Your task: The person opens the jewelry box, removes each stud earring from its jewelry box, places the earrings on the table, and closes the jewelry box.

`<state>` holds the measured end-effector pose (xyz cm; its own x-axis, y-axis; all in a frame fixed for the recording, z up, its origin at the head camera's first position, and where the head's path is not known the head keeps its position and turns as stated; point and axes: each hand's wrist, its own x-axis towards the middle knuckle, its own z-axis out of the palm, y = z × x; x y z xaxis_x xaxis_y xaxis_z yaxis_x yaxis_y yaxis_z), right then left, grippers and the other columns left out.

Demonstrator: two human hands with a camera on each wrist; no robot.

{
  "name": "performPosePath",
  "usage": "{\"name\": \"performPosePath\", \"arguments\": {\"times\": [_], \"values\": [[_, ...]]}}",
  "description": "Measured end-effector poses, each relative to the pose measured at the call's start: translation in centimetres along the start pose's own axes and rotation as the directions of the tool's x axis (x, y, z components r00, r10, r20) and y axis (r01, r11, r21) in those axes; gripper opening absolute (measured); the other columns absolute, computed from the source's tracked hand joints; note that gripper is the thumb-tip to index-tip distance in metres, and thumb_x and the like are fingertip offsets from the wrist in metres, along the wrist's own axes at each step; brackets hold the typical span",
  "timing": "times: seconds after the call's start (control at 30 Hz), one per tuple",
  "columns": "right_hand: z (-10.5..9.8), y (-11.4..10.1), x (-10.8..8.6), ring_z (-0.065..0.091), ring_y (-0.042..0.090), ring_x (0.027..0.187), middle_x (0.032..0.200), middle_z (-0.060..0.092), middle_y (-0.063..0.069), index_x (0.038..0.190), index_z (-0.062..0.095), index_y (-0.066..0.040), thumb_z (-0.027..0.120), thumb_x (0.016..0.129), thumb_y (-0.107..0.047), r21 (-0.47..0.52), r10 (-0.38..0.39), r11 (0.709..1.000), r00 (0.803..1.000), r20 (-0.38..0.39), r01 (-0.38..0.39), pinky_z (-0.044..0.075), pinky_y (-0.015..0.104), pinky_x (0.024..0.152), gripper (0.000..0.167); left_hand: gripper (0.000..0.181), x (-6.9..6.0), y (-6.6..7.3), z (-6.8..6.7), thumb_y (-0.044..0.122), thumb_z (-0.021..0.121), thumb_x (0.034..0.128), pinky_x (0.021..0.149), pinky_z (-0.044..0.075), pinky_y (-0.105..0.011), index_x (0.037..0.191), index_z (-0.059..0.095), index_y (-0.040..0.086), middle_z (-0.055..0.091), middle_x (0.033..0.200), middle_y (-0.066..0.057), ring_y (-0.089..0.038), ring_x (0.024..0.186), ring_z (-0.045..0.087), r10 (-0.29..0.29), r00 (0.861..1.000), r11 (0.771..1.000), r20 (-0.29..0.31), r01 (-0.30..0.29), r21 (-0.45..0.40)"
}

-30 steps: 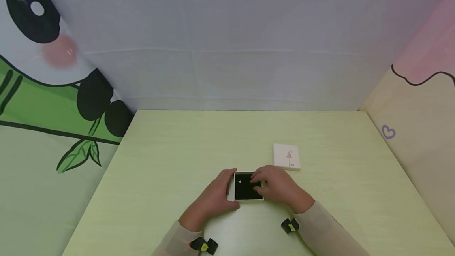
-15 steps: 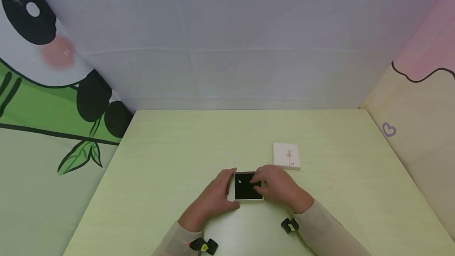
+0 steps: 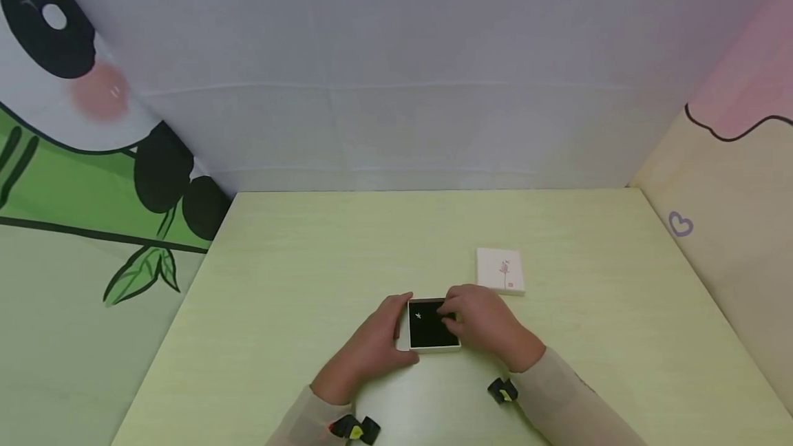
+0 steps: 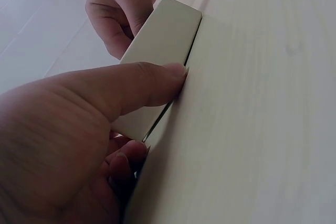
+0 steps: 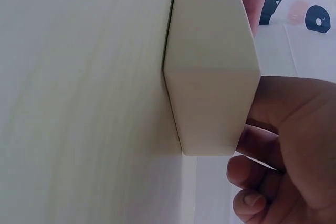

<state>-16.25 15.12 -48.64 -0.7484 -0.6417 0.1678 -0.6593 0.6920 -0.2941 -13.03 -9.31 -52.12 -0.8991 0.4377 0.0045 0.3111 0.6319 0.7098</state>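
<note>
A small white box [image 3: 434, 349] with a black insert [image 3: 427, 332] lies face up on the table. One tiny silvery star-shaped piece [image 3: 418, 316] sits in the insert's left part. My left hand [image 3: 378, 339] grips the box from the left, thumb on the near side and fingers at the far side; the left wrist view shows that thumb [image 4: 152, 82] pressed on the box wall. Over the insert's right part is my right hand [image 3: 486, 325], its thumb and forefinger bent toward each other. Whether they pinch anything is hidden, also in the right wrist view, where the box blocks the fingertips.
Just behind my right hand a white lid-like square [image 3: 500, 270] printed with a pink flower lies on the table. The pale wooden table [image 3: 310, 246] meets a white cloth wall at the back and printed panels on both sides.
The right thumb has shifted slightly closer to the forefinger over the insert. The left hand, the box and the star piece stay as they were.
</note>
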Motion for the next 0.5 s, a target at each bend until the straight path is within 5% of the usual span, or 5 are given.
{"name": "performPosePath", "arguments": {"times": [0.5], "values": [[-0.04,-0.05,0.59,0.059,0.012,0.071,0.079,0.063,-0.008,0.079,0.077,-0.017,0.077,0.083,-0.005,-0.049,-0.084,0.995,0.996,-0.028,0.083,0.05,0.029,0.067,0.012,0.1,-0.14,-0.07,-0.09,0.024,0.09,0.0762,0.085,0.047,-0.031,0.158,0.035,0.007,0.047,0.142,-0.002,-0.012,0.092,0.052,-0.013,1.0,1.0,0.007,0.013,0.004]]}}
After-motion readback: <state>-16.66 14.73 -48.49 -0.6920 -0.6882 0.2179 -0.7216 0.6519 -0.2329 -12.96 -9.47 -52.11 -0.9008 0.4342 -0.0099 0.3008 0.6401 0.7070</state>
